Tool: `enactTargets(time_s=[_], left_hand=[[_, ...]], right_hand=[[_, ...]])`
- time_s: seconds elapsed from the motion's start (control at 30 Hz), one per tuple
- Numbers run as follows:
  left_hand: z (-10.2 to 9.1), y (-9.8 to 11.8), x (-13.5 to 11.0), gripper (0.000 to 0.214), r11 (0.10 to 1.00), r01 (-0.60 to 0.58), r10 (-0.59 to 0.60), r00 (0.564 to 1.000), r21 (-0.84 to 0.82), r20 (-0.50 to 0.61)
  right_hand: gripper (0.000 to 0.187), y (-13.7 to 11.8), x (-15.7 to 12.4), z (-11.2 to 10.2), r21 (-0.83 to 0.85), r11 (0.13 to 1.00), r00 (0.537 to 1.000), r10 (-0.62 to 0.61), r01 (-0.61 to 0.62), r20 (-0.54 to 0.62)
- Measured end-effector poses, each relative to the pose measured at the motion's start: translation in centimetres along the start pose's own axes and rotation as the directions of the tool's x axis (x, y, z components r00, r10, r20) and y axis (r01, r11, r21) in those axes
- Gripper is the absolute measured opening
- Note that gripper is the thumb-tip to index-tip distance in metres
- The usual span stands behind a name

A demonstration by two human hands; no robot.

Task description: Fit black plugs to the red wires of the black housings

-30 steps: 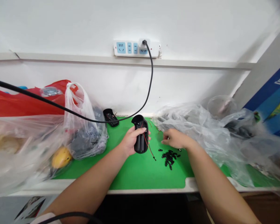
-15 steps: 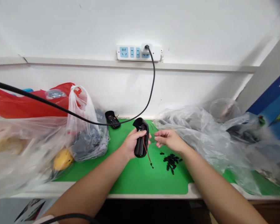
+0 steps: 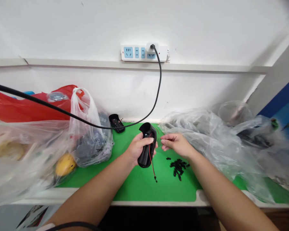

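Note:
My left hand [image 3: 137, 148] is wrapped round a glossy black plastic housing [image 3: 144, 157], its thumb lying across the front. From the housing hangs a thin red and black wire [image 3: 152, 166] with a small dark connector at its end. Just to the right, apart from the housing, my right hand [image 3: 174, 143] has thumb and fingertips pressed together. Whatever may be between those fingertips is too small to make out. Below the right hand, a pile of small black parts [image 3: 178, 167] lies on the green mat [image 3: 135, 189].
A second black housing [image 3: 116, 123] lies at the back by the wall. Plastic bags [image 3: 91, 141] fill the left side, with a yellow object [image 3: 65, 164] among them. Clear bags [image 3: 207, 134] spread over the right. A black cable [image 3: 159, 77] droops from the power strip [image 3: 144, 53].
The housing in my left hand has tilted, its lower end swinging slightly left, and the wire's end hangs a little lower. My right hand stays pinched beside it.

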State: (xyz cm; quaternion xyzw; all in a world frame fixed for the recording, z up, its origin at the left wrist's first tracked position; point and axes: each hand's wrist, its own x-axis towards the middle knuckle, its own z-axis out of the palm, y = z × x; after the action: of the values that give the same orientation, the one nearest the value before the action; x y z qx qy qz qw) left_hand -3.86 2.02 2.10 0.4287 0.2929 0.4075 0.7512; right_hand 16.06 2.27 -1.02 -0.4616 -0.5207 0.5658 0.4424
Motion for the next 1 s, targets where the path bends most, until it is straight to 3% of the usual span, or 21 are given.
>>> enactTargets(time_s=[0.27,0.5,0.63,0.87,1.0], left_hand=[[0.2,0.4,-0.1,0.036,1.000,-0.005,0.005,1.000,0.016,0.014],[0.3,0.7,-0.2,0.036,0.999,0.000,0.001,1.000,0.042,-0.012],[0.4,0.7,-0.2,0.037,0.999,0.001,0.000,1.000,0.049,-0.026],[0.3,0.8,0.0,0.037,0.997,0.034,-0.029,0.998,0.068,-0.061],[-0.1,0.8,0.3,0.036,0.997,0.054,-0.053,0.998,0.053,-0.030]], right_hand=[[0.031,-0.7,-0.5,0.5,0.136,0.991,1.000,0.018,-0.019,0.011],[0.026,-1.5,-1.4,1.6,0.444,0.891,0.985,-0.145,0.091,0.090],[0.021,-1.5,-1.7,1.9,0.488,0.870,0.979,-0.151,0.067,0.136],[0.013,-1.2,-1.8,1.5,0.512,0.858,0.988,-0.049,-0.034,0.148],[0.016,-1.4,-1.8,1.8,0.513,0.858,0.990,-0.088,0.018,0.112]])
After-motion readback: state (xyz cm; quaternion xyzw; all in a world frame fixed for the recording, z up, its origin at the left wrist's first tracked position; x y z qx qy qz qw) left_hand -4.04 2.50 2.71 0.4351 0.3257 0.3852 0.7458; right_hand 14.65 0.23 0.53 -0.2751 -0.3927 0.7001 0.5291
